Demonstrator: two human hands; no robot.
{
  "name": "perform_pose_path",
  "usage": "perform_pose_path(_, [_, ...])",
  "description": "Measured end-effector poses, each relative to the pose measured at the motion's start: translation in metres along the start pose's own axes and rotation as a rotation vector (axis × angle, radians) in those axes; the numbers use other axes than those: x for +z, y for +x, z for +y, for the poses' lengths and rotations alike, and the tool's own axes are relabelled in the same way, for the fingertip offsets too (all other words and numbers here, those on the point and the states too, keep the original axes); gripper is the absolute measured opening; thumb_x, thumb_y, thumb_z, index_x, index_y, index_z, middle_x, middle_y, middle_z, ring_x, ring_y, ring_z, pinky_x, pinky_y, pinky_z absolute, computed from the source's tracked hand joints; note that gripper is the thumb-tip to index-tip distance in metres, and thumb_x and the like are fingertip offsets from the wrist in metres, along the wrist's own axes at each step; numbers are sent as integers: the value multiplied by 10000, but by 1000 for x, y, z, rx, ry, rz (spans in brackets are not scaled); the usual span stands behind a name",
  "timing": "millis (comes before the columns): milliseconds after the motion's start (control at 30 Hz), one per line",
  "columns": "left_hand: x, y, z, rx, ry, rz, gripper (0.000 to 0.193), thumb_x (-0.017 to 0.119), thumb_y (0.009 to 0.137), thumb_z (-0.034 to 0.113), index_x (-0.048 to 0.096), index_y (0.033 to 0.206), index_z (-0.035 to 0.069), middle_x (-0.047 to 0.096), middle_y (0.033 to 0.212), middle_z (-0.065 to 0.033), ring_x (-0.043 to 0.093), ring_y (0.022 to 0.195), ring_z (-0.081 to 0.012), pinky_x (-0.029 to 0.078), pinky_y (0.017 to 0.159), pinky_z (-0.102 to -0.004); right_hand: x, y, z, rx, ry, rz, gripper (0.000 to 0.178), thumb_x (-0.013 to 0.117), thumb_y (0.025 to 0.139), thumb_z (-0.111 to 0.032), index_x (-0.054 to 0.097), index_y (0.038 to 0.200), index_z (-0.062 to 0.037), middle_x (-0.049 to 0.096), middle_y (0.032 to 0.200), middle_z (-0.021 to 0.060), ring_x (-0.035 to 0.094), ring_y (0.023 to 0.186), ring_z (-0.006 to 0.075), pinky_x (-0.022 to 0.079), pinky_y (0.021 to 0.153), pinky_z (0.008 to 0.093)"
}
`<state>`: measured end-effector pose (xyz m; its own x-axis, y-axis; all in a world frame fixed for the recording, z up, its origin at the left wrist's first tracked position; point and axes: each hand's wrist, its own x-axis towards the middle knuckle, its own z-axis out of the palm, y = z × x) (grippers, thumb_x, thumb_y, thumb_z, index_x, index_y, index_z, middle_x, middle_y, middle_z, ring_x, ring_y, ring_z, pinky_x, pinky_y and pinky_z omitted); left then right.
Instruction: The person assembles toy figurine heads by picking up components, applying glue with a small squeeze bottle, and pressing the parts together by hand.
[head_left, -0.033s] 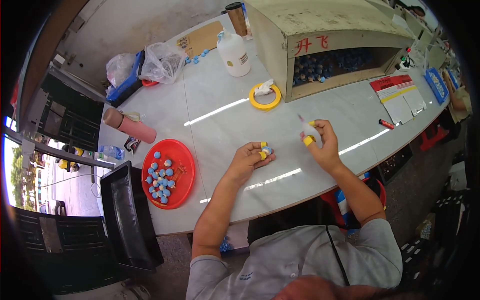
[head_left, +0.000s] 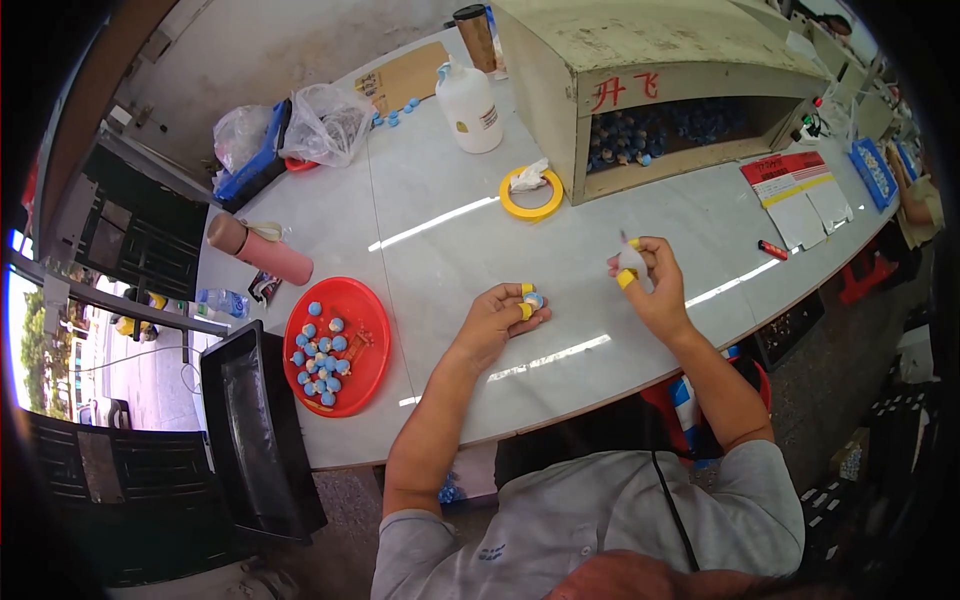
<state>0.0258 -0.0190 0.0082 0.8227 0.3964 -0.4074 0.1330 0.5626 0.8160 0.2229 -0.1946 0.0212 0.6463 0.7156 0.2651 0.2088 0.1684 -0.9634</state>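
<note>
Over the middle of the table, my left hand (head_left: 500, 322) pinches a small blue-and-white ball (head_left: 534, 300) between thumb and fingertips. Yellow tape wraps its thumb and a finger. My right hand (head_left: 658, 290), also with yellow-taped fingertips, is raised to the right, closed around a small white squeeze bottle (head_left: 632, 261). The bottle's thin tip points up and away from me, apart from the ball. On the left, a red round tray (head_left: 376, 385) holds several similar blue balls (head_left: 325, 364) and some small brownish pieces.
A black bin (head_left: 225, 420) stands by the table's left edge, near a pink flask (head_left: 275, 258). Farther back are a white bottle (head_left: 470, 110), a yellow tape roll (head_left: 508, 205) and a beige box (head_left: 545, 120) holding many blue pieces. A red marker (head_left: 772, 250) lies right.
My right hand has moved slightly to the right with the squeeze bottle, whose tip has shifted right too. My left hand and the ball have hardly moved.
</note>
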Motion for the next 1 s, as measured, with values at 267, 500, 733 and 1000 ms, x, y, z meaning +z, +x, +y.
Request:
perform_pose_path(267, [3, -3, 3, 15, -5, -64, 260, 577, 886, 35, 520, 1136, -5, 632, 1118, -163, 658, 987, -239, 556, 822, -285, -150, 19, 30, 17, -586, 392, 258, 679, 793, -61, 552, 1016, -30, 617, 859, 29, 581, 761, 149, 456, 734, 288])
perform_pose_path(500, [2, -6, 1, 8, 37, -21, 264, 583, 863, 7, 503, 1114, -8, 641, 1083, -159, 661, 954, -229, 548, 826, -286, -212, 16, 51, 168, -1008, 691, 360, 755, 722, -145, 589, 1009, -3, 596, 800, 98, 587, 739, 230, 475, 687, 361])
perform_pose_path(733, [5, -3, 2, 18, -3, 9, 217, 579, 874, -15, 524, 1083, -7, 637, 1074, -185, 666, 957, -249, 574, 816, -277, -147, 6, 16, -400, -867, 778, 233, 660, 782, -19, 572, 996, 6, 546, 871, 110, 551, 780, 227, 446, 686, 331])
perform_pose_path(1000, [1, -2, 1, 40, 2, -33, 298, 588, 865, -16, 516, 1155, -4, 629, 1119, -167, 655, 981, -235, 549, 850, -299, -84, 141, 43, -253, -1024, 363, 237, 585, 774, 11, 606, 1008, -14, 619, 957, 157, 605, 918, 328, 502, 783, 411])
